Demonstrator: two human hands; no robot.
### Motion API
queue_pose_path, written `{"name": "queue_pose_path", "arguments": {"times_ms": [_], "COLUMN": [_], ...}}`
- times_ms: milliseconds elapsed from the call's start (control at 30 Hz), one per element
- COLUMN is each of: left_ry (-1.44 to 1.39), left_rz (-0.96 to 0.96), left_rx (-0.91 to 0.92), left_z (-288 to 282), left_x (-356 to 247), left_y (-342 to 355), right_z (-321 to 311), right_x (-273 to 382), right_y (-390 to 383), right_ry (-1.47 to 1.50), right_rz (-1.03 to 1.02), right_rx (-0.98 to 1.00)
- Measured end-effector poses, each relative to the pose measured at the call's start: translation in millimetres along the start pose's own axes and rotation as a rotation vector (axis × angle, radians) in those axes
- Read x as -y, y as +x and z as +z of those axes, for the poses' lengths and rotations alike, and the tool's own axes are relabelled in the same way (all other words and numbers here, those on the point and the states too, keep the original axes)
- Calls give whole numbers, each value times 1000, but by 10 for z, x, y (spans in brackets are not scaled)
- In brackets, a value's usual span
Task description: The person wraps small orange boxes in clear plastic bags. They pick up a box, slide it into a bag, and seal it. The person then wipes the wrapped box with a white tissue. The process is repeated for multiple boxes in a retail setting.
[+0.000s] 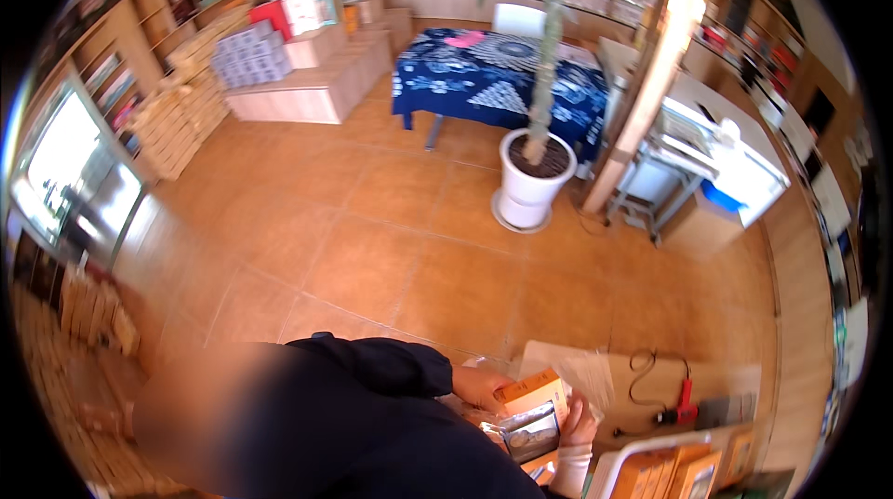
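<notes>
Both of my hands hold an orange carton box (533, 387) with a dark-edged, window-like panel; pale shapes show behind it, too small to make out. My left hand (479, 386), coming out of a dark sleeve, grips the box's upper left side. On its right side, the fingers of my right hand (578, 423) are closed round the edge, with a pale cuff at the wrist. To the right stands a white-rimmed crate (609, 466) with several orange boxes (646, 479). A red and black corded hand tool (686, 403) lies beyond it on a brown surface.
Over the tiled floor (363, 266) stands a potted tree (528, 183) in a white pot. Behind it is a table with a blue patterned cloth (493, 71). A wooden post (642, 99) and wheeled stand (656, 169) are at right, stacked wooden pieces (172, 127) at left.
</notes>
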State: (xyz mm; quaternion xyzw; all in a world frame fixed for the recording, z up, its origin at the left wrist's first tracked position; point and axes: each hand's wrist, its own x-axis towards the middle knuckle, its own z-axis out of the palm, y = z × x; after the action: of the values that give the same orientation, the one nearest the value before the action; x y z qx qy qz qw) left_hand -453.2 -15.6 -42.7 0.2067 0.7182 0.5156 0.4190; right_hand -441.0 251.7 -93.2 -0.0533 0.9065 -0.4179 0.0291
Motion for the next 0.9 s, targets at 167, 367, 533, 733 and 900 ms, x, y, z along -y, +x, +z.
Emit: {"name": "queue_pose_path", "arguments": {"times_ms": [167, 367, 533, 733, 900], "left_ry": [-153, -242, -398, -396, -520], "left_rz": [-130, -62, -172, -71, -49], "left_rx": [-117, -325, -324, -333, -363], "left_z": [-71, -358, -1085, -2191, -2928], "left_x": [159, 811, 713, 697, 692], "left_y": [-139, -291, -479, -515, -267], "right_z": [130, 402, 548, 700, 657], "right_x": [-225, 185, 806, 1402, 1204], "right_y": [216, 732, 1355, 2275, 2858], "right_ry": [-119, -38, -131, -144, -3], "right_rz": [-50, -86, -95, -153, -67], "right_rx": [218, 236, 196, 141, -134]}}
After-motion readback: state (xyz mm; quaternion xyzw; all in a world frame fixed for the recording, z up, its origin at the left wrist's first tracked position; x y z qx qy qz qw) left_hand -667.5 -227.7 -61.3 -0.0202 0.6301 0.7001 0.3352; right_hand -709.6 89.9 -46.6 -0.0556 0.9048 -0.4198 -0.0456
